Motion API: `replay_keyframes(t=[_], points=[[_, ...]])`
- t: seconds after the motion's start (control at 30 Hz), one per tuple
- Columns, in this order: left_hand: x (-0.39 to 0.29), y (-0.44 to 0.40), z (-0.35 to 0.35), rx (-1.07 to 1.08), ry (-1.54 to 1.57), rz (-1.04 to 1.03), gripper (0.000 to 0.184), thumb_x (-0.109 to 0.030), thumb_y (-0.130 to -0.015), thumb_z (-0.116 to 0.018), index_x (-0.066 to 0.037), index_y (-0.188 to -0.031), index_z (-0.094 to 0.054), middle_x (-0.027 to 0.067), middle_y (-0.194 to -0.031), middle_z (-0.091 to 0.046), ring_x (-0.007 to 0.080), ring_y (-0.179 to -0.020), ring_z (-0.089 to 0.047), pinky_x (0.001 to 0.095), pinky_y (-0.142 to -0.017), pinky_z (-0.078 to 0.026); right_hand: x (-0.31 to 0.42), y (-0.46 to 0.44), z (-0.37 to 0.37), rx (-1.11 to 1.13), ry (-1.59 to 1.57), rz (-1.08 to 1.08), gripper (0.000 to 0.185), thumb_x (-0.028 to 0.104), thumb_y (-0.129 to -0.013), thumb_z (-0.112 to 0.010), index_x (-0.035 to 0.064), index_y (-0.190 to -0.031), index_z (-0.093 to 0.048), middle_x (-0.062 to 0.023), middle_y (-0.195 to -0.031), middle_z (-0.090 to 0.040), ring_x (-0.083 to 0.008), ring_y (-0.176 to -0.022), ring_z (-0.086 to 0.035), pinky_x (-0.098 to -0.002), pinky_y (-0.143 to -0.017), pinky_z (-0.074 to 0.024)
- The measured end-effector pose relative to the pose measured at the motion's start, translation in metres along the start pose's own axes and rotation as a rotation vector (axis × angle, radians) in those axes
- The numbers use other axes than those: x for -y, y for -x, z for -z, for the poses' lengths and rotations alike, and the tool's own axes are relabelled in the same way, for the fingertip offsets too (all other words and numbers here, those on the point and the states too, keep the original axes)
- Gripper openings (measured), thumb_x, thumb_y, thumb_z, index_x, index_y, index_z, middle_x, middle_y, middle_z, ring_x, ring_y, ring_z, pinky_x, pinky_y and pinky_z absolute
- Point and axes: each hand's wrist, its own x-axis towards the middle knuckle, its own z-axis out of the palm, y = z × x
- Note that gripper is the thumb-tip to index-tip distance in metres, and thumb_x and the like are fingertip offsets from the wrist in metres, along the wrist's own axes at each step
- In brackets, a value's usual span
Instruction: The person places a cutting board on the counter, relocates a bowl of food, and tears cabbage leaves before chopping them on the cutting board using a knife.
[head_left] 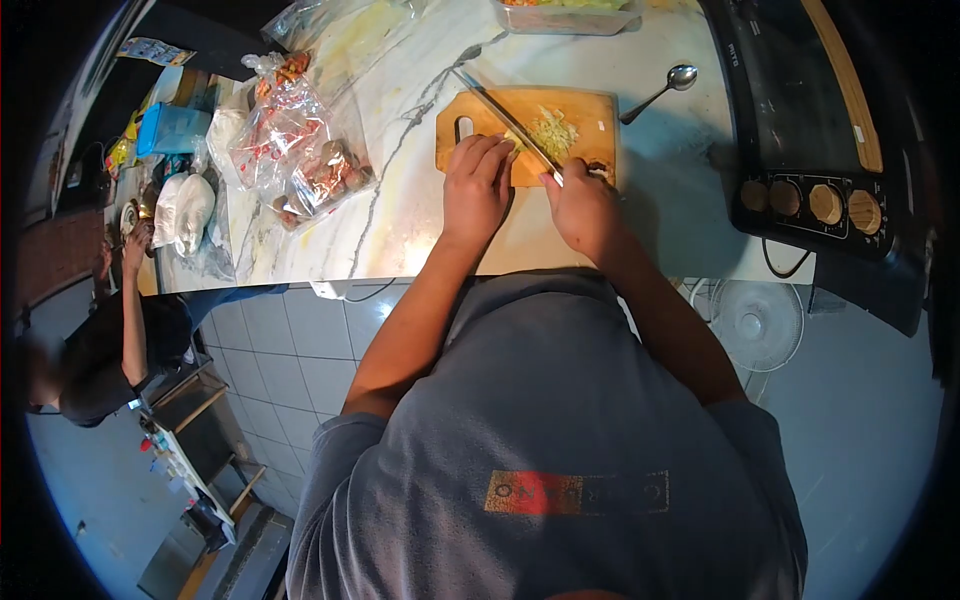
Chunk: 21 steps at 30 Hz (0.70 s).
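Observation:
A wooden cutting board (470, 108) lies on the marble counter in front of me. My right hand (585, 212) is closed around the handle of a knife (515, 125), whose long blade points away and to the left across the board. With its fingers curled together, my left hand (476, 190) presses a pale green vegetable piece (514, 143) against the board, left of the blade. The piece is mostly hidden by the fingers. To the right of the blade sits a pile of finely chopped pale green vegetable (556, 130). A dark brown item (600, 170) shows beside my right hand.
A metal spoon (663, 92) lies right of the board. A plastic container (570, 18) stands at the back. Clear plastic bags (300, 150) with reddish food are at left. A black oven (810, 190) bounds the right side. Another person's hand (137, 245) is far left.

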Motion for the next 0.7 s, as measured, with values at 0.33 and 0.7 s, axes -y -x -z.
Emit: replay_keyframes(t=[0.33,0.7], points=[[-0.005,0.000,0.001,0.009,-0.011,0.007,0.016,0.002,-0.078,-0.068,0.000,-0.094,-0.066,0.0141,-0.098,-0.065,0.0324,-0.094,-0.060,0.0400,-0.082,-0.050,0.002,0.004,0.010,-0.003,0.022,-0.011,0.035,0.031,-0.095,-0.055,-0.0032,-0.090,-0.050,-0.0291,-0.077,-0.062,-0.0461,-0.077,-0.062,-0.0513,-0.066,-0.0493],[-0.002,0.002,-0.003,-0.016,-0.017,0.025,0.016,0.001,-0.078,-0.069,0.001,-0.094,-0.066,0.0140,-0.099,-0.065,0.0327,-0.095,-0.060,0.0398,-0.083,-0.050,-0.002,0.013,0.003,-0.104,-0.161,0.106,0.038,0.036,-0.096,-0.051,-0.0019,-0.090,-0.051,-0.0264,-0.077,-0.062,-0.0463,-0.074,-0.062,-0.0522,-0.066,-0.0497]])
